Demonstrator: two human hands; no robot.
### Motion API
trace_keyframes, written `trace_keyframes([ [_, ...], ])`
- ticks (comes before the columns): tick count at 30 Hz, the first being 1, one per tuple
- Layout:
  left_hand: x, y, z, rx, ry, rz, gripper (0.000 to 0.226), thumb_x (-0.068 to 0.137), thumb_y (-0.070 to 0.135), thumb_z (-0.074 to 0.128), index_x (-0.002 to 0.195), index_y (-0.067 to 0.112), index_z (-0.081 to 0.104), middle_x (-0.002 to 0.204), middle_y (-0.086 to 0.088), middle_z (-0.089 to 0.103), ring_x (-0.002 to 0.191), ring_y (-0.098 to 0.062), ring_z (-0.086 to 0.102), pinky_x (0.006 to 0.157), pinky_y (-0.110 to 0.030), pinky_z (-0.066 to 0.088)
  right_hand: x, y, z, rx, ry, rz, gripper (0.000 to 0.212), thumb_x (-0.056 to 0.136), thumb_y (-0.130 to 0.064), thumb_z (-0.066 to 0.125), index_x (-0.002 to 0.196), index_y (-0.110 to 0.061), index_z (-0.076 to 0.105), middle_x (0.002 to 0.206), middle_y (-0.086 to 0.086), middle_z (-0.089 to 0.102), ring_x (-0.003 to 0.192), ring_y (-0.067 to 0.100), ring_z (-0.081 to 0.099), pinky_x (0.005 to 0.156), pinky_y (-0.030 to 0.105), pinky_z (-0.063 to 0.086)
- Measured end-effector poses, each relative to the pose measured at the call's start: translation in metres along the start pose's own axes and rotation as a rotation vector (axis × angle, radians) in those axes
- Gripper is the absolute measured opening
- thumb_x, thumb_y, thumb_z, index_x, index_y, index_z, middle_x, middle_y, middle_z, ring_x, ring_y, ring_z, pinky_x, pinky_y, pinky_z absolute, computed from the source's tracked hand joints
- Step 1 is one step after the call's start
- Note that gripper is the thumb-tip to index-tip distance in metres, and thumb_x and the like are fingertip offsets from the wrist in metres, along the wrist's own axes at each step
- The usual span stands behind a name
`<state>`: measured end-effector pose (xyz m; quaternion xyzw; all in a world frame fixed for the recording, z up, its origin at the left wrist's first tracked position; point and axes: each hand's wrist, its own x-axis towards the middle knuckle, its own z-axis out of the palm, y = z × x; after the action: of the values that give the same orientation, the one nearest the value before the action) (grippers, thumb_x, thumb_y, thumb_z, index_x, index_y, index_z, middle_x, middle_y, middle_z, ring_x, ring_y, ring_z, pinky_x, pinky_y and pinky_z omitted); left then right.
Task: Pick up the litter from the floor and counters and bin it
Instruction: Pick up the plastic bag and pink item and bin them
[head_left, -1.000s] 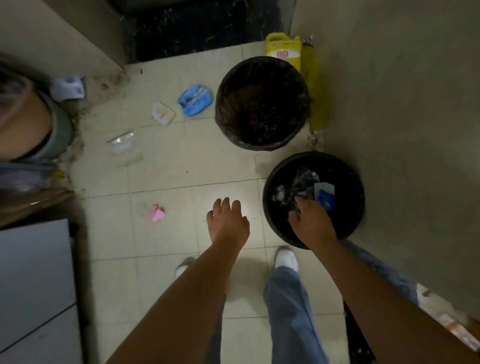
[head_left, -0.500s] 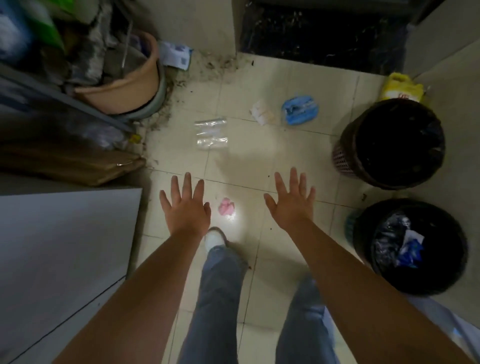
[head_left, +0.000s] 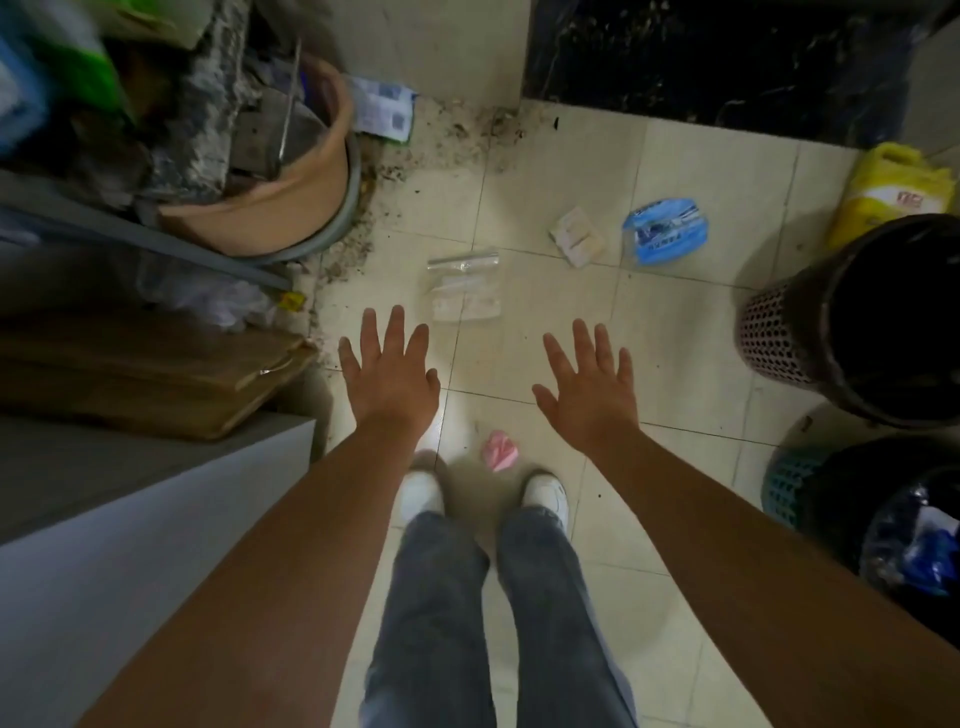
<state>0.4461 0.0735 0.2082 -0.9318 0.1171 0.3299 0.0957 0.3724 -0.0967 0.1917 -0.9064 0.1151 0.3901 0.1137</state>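
Litter is lying scattered on the floor (head_left: 675, 338): pink scrap (head_left: 500, 450) between your shoes, clear bag (head_left: 465, 291) ahead. Your left hand (head_left: 390, 375) and right hand (head_left: 587, 387) are hovering spread and empty, readying a reach; bin (head_left: 878, 322) is waiting rightward.

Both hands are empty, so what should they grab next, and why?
Probably reach down for the pink scrap. It lies on the tile just ahead of the shoes, nearer than the clear bag or the blue packet. The left hand and right hand are both open and empty, and the bin stands close by.
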Motion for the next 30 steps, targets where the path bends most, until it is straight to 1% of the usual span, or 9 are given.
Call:
trace_keyframes([
  [6, 0.102, 0.006, 0.107, 0.025, -0.09, 0.095, 0.052, 0.101, 0.037, 0.032, 0.15, 0.023, 0.019, 0.163, 0.001, 0.002, 0.15, -0.028, -0.008, 0.122, -0.048, 0.002, 0.09, -0.008, 0.122, -0.043, -0.133, -0.073, 0.062, 0.099, -0.043, 0.024, 0.15, -0.024, -0.007, 0.155, 0.01, -0.024, 0.146, 0.031, -0.016, 0.119, 0.046, -0.009],
  [7, 0.121, 0.007, 0.126, 0.021, -0.096, 0.108, 0.052, 0.101, 0.037, 0.033, 0.15, 0.023, 0.02, 0.163, 0.0, 0.002, 0.15, -0.028, -0.008, 0.122, -0.047, 0.003, 0.106, -0.01, 0.148, -0.051, -0.118, -0.105, 0.065, 0.098, -0.045, 0.032, 0.15, -0.023, 0.0, 0.155, 0.011, -0.019, 0.147, 0.033, -0.012, 0.117, 0.045, -0.007],
  [10, 0.178, 0.009, 0.184, -0.013, -0.087, 0.135, 0.053, 0.1, 0.033, 0.039, 0.149, 0.021, 0.022, 0.162, -0.003, 0.008, 0.15, -0.029, -0.001, 0.121, -0.047, 0.011, 0.154, -0.012, 0.208, -0.153, -0.106, -0.245, 0.079, 0.076, -0.051, 0.068, 0.143, -0.022, 0.037, 0.153, 0.019, 0.031, 0.142, 0.037, 0.024, 0.114, 0.053, 0.02],
  [13, 0.229, 0.013, 0.233, -0.065, -0.101, 0.118, 0.057, 0.099, 0.026, 0.043, 0.15, 0.017, 0.019, 0.161, -0.007, 0.011, 0.149, -0.032, 0.007, 0.118, -0.045, 0.023, 0.195, -0.001, 0.26, -0.229, -0.242, -0.51, 0.074, 0.071, -0.036, 0.077, 0.137, -0.021, 0.047, 0.145, 0.018, 0.044, 0.132, 0.038, 0.043, 0.106, 0.052, 0.039],
  [16, 0.264, 0.018, 0.264, -0.128, -0.03, 0.098, 0.059, 0.098, 0.021, 0.044, 0.15, 0.016, 0.017, 0.16, -0.013, 0.012, 0.146, -0.033, 0.015, 0.113, -0.045, 0.032, 0.215, 0.009, 0.295, -0.255, -0.353, -0.599, 0.055, 0.087, -0.014, 0.062, 0.138, -0.015, 0.043, 0.147, 0.016, 0.039, 0.134, 0.035, 0.038, 0.107, 0.046, 0.037],
  [19, 0.287, 0.018, 0.274, -0.145, 0.116, 0.103, 0.051, 0.097, 0.014, 0.046, 0.145, 0.014, 0.03, 0.154, -0.017, 0.024, 0.137, -0.036, 0.03, 0.103, -0.045, 0.041, 0.225, 0.011, 0.309, -0.167, -0.433, -0.541, 0.04, 0.096, -0.012, 0.043, 0.135, -0.008, 0.044, 0.144, 0.014, 0.041, 0.131, 0.03, 0.038, 0.109, 0.04, 0.034],
  [21, 0.299, 0.014, 0.276, -0.113, 0.159, 0.118, 0.039, 0.096, 0.009, 0.046, 0.135, 0.007, 0.044, 0.144, -0.02, 0.038, 0.127, -0.038, 0.04, 0.095, -0.045, 0.045, 0.23, 0.007, 0.308, -0.109, -0.431, -0.514, 0.037, 0.097, -0.014, 0.04, 0.133, -0.006, 0.048, 0.142, 0.013, 0.043, 0.129, 0.028, 0.04, 0.11, 0.038, 0.034],
  [25, 0.314, 0.01, 0.278, -0.02, 0.141, 0.174, 0.027, 0.097, 0.003, 0.042, 0.117, -0.002, 0.059, 0.123, -0.022, 0.057, 0.114, -0.038, 0.053, 0.088, -0.043, 0.049, 0.232, -0.002, 0.294, -0.008, -0.282, -0.353, 0.034, 0.096, -0.015, 0.046, 0.128, -0.007, 0.053, 0.139, 0.013, 0.045, 0.123, 0.025, 0.046, 0.105, 0.032, 0.04],
  [30, 0.295, 0.017, 0.262, -0.024, 0.065, 0.262, 0.026, 0.097, 0.002, 0.04, 0.109, -0.002, 0.062, 0.114, -0.02, 0.06, 0.104, -0.034, 0.059, 0.081, -0.039, 0.05, 0.22, 0.006, 0.268, 0.316, -0.159, -0.091, 0.031, 0.096, -0.015, 0.045, 0.124, -0.009, 0.055, 0.129, 0.009, 0.048, 0.104, 0.018, 0.053, 0.093, 0.023, 0.044],
])
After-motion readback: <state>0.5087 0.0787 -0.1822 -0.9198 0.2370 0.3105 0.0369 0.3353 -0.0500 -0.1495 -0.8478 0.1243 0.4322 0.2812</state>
